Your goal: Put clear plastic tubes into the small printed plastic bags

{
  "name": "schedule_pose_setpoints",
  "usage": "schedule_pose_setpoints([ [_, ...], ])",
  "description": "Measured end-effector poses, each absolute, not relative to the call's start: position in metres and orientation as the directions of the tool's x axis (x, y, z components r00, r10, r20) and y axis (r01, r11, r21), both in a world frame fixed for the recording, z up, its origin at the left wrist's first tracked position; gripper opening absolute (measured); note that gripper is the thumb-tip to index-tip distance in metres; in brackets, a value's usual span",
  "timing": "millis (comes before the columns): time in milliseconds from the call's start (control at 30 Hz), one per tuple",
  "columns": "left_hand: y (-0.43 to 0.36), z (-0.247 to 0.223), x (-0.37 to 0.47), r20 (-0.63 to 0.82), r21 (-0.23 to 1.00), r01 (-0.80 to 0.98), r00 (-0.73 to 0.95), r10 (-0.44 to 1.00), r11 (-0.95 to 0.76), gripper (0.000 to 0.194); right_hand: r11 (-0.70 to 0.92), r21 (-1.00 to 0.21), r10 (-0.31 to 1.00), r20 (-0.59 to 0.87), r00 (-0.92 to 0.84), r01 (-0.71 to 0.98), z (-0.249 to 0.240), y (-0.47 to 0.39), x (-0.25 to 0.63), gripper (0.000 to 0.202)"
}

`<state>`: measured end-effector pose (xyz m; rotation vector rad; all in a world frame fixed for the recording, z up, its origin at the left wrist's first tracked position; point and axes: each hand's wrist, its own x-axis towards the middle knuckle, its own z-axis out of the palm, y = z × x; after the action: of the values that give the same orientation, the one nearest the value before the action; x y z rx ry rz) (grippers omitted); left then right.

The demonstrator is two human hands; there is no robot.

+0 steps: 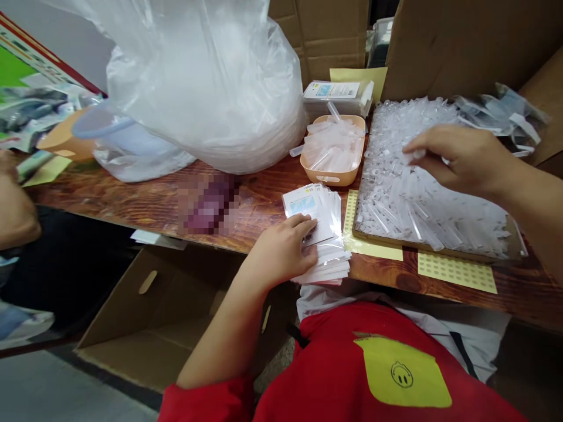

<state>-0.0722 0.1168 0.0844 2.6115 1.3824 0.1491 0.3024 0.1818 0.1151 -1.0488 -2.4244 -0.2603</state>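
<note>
Red shirt (316, 375) of mine is closest, with a yellow patch bearing a drawn face, tucked up to the counter (259, 205) so both hands reach their things easily. Left hand (279, 252) lies palm down on the fanned stack of sleeved cards (328, 266) at the counter's near edge, fingers loosely bent and part open, gripping nothing that I can make out; its weight probably keeps the slippery sleeves from sliding. Right hand (461, 158) hovers over the shallow cardboard tray (387, 237), thumb and forefinger nearly closed on a small whitish piece (416, 155), likely one of the clear tubes (396, 193) massed there; I can't tell for certain. The tray's low wall keeps them from rolling, and it sits on my right, within short reach. Just beyond the cards, an orange basket (332, 176) gathers more tubes, a couple jutting past its rim. Dotted yellow sheets (457, 272) lie partly under the tray, perhaps pinned by it. Beyond, a bulging plastic bag (206, 88) stands back, leaving the cards within reach. Another person's hand (15, 205) is at far left.
</note>
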Motion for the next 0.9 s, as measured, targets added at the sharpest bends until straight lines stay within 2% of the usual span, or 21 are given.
schedule_pose_setpoints([
  [67,0.115,0.09,-0.068,-0.058,0.188,0.827,0.547,0.835,-0.529,0.05,0.604,0.096,0.68,0.457,-0.574,0.791,0.128,0.2,0.266,0.036],
  [167,0.112,0.096,-0.062,-0.125,0.136,0.853,0.52,0.845,-0.505,0.052,0.534,0.24,0.772,0.253,-0.584,0.81,0.136,0.233,0.207,0.038],
  [300,0.109,0.094,-0.061,-0.109,0.119,0.851,0.523,0.845,-0.511,0.049,0.458,0.238,0.853,0.154,-0.499,0.856,0.125,0.275,0.149,0.036],
  [400,0.106,0.082,-0.066,0.037,0.156,0.831,0.536,0.844,-0.534,0.044,0.386,0.267,0.902,0.091,-0.422,0.883,0.115,0.292,0.13,0.032],
  [600,0.105,0.058,-0.072,0.482,0.261,0.733,0.466,0.742,-0.629,0.034,0.403,0.341,0.895,0.045,-0.443,0.849,0.12,0.291,0.13,0.04],
  [700,0.104,0.056,-0.071,0.593,0.335,0.7,0.363,0.718,-0.631,0.029,0.466,0.296,0.844,0.134,-0.519,0.834,0.134,0.261,0.141,0.034],
  [800,0.103,0.057,-0.07,0.612,0.5,0.641,0.214,0.761,-0.582,0.032,0.561,0.215,0.719,0.352,-0.599,0.8,0.142,0.2,0.154,0.037],
  [867,0.103,0.057,-0.068,0.583,0.629,0.567,0.108,0.805,-0.532,0.037,0.776,0.109,0.442,0.608,-0.659,0.621,0.14,0.153,0.163,0.03],
  [900,0.104,0.056,-0.068,0.562,0.688,0.519,0.063,0.825,-0.508,0.04,0.854,0.099,0.338,0.639,-0.691,0.51,0.137,0.132,0.167,0.03],
])
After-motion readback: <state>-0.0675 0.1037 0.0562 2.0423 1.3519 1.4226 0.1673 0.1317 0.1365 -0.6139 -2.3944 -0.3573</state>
